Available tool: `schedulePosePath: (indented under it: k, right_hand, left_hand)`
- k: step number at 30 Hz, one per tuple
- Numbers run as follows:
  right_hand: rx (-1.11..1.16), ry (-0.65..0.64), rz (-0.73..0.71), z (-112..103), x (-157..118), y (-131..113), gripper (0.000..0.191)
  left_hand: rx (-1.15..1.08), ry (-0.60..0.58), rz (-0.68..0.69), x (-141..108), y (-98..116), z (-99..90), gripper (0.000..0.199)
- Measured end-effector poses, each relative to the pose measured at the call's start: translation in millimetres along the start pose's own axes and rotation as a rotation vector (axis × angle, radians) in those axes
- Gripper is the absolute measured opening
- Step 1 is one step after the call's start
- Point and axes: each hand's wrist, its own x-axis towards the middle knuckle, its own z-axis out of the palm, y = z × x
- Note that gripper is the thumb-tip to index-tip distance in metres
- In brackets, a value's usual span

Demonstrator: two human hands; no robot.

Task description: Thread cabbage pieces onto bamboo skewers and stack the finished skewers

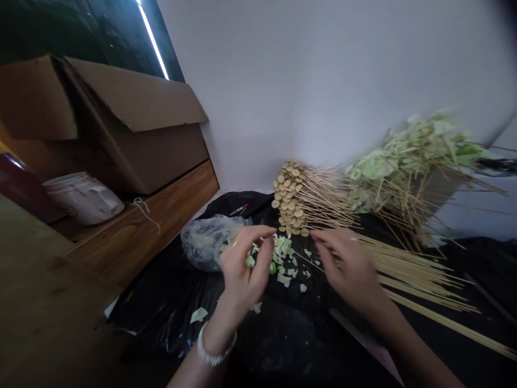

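My left hand (246, 261) is over a black plastic sheet (278, 334), thumb and forefinger curved towards each other with their tips a little apart. Small torn cabbage pieces (283, 248) lie scattered just beyond and beside it. Facing it from the right, my right hand (349, 264) has its thumb and forefinger bent with a gap between. A thin bamboo skewer (305, 260) runs from the scraps towards this hand; whether the hidden fingers touch it, I cannot tell. Just past the fingertips is a stack of skewers tipped with pale round slices (291, 196).
Bare bamboo skewers (420, 275) lie at the right. Behind them, skewers carrying cabbage leaves (396, 156) stand bunched together against the wall (323, 81). A clear plastic bag (208, 240) is left of the scraps. Further left are a cardboard box (161, 156) and a white jug (86, 196).
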Motion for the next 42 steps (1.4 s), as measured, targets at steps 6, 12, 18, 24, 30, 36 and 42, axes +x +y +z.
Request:
schedulePosePath:
  k: [6, 12, 18, 24, 30, 36, 42]
  right_hand:
    - [-0.344, -0.370, 0.027, 77, 6, 54, 0.018]
    - [-0.394, -0.380, 0.040, 94, -9, 62, 0.017]
    - [-0.356, -0.221, 0.094, 94, -10, 71, 0.030]
    - [-0.181, 0.014, 0.115, 92, -16, 79, 0.034]
    - [-0.162, 0.000, 0.131, 94, -19, 74, 0.033]
    - [-0.102, -0.013, 0.115, 98, -21, 70, 0.032]
    - [-0.044, -0.018, 0.088, 99, -23, 68, 0.029]
  left_hand:
    - [0.683, -0.099, -0.055, 36, -75, 24.4, 0.028]
    - [0.825, -0.194, -0.190, 28, -104, 32.8, 0.027]
    - [0.719, -0.245, -0.203, 44, -99, 21.3, 0.015]
    - [0.274, -0.105, -0.158, 67, -104, 33.7, 0.018]
    - [-0.505, -0.084, -0.529, 55, -127, 61.7, 0.033]
    - [-0.757, -0.021, -0.673, 53, -130, 53.8, 0.028]
    - [-0.814, -0.004, -0.651, 55, -131, 53.5, 0.025]
